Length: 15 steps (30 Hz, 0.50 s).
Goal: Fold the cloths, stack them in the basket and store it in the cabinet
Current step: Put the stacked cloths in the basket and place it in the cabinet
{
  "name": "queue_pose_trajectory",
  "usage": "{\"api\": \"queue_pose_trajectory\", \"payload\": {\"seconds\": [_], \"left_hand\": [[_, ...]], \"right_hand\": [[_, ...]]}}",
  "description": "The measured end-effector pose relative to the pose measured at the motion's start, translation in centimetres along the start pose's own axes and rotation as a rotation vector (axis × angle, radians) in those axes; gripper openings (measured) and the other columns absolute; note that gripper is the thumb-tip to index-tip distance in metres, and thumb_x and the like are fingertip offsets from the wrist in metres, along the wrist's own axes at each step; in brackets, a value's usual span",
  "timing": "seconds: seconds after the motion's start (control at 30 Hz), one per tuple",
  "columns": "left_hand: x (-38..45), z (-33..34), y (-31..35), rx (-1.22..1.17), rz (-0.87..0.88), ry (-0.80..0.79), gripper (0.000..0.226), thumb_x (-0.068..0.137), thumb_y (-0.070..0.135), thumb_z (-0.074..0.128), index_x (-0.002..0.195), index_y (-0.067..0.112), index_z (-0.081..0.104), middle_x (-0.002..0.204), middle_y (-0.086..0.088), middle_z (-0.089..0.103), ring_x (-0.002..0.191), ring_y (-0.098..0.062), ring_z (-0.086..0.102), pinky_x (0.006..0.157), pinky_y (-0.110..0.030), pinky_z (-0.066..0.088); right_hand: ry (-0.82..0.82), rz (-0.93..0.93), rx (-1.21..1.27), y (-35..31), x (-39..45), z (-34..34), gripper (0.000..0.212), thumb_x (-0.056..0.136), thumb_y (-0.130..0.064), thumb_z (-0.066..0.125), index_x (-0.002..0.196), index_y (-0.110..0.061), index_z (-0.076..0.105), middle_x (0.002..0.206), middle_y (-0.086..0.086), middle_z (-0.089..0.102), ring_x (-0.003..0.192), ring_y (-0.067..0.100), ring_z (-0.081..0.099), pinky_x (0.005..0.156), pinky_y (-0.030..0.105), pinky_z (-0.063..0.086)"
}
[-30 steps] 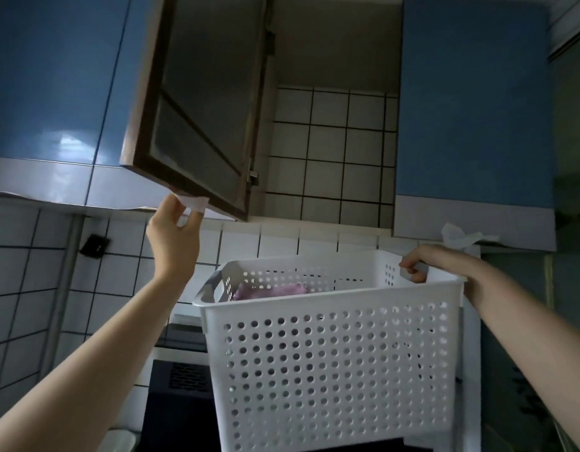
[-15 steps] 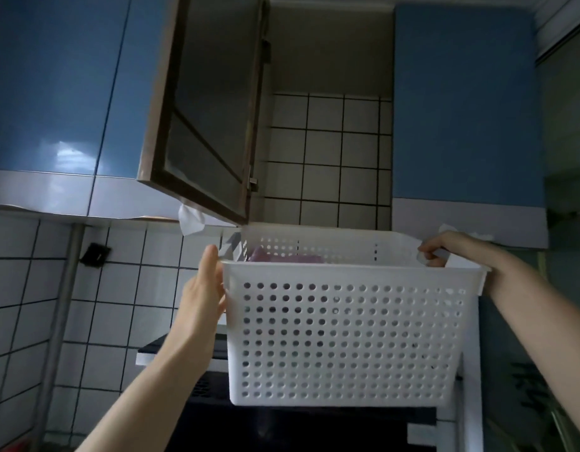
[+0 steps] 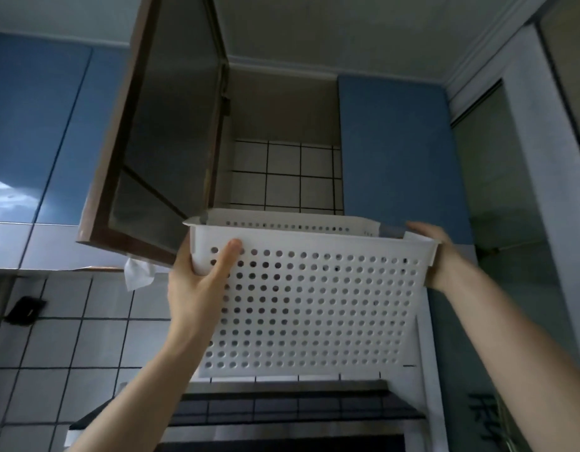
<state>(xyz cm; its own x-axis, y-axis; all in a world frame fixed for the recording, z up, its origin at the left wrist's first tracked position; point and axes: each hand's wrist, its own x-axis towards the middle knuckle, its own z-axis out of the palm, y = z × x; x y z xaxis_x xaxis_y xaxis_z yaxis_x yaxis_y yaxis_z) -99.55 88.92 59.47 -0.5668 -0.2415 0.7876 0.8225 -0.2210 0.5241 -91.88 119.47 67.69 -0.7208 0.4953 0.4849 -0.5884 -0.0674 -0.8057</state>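
While both arms reach up from below, the white perforated basket (image 3: 311, 308) is held in the air in front of the open cabinet (image 3: 282, 138), its rim level with the bottom edge of the opening and its near wall facing us. The left hand (image 3: 197, 285) grips the basket's left corner, thumb pressed flat across the punched front wall just under the rim and the other fingers wrapped round behind the side, out of sight. The right hand (image 3: 437, 252) clasps the right end at the rim, fingers curled over the top edge and the palm against the side wall. From where I stand the cloths inside cannot be seen; only the inner face of the far wall shows above the rim. The cabinet door (image 3: 158, 138), brown-framed with a dark panel, is swung out to the left and hangs above the left hand, apart from it. A scrap of white paper (image 3: 139, 272) dangles from the door's lower corner, just beside the left wrist. Inside the cabinet the back wall is white tile with dark grout. Blue cabinet fronts (image 3: 396, 148) flank the opening on either side, and a dark range hood (image 3: 295, 406) sits below the basket.
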Motion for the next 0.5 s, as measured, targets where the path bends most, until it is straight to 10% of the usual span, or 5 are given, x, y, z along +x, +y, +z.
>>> {"api": "queue_pose_trajectory", "payload": {"seconds": [0.13, 0.5], "left_hand": [[3.0, 0.8, 0.6, 0.059, 0.050, 0.054, 0.042, 0.072, 0.063, 0.066, 0.102, 0.035, 0.057, 0.089, 0.006, 0.072, 0.076, -0.011, 0.071, 0.073, -0.042, 0.059], [10.0, 3.3, 0.5, 0.260, 0.192, 0.222, 0.062, 0.075, 0.076, 0.045, 0.115, 0.028, 0.054, 0.103, 0.007, 0.066, 0.096, -0.018, 0.063, 0.091, -0.048, 0.050]], "right_hand": [[0.012, -0.035, 0.131, -1.0, 0.0, 1.3, 0.039, 0.090, -0.048, 0.050, 0.086, -0.014, 0.068, 0.071, 0.010, 0.072, 0.065, 0.025, 0.066, 0.062, 0.030, 0.050], [0.005, -0.151, 0.214, -2.2, 2.3, 5.2, 0.054, 0.090, -0.064, 0.034, 0.059, -0.025, 0.055, 0.054, -0.003, 0.060, 0.047, 0.015, 0.054, 0.055, 0.027, 0.042]]}}
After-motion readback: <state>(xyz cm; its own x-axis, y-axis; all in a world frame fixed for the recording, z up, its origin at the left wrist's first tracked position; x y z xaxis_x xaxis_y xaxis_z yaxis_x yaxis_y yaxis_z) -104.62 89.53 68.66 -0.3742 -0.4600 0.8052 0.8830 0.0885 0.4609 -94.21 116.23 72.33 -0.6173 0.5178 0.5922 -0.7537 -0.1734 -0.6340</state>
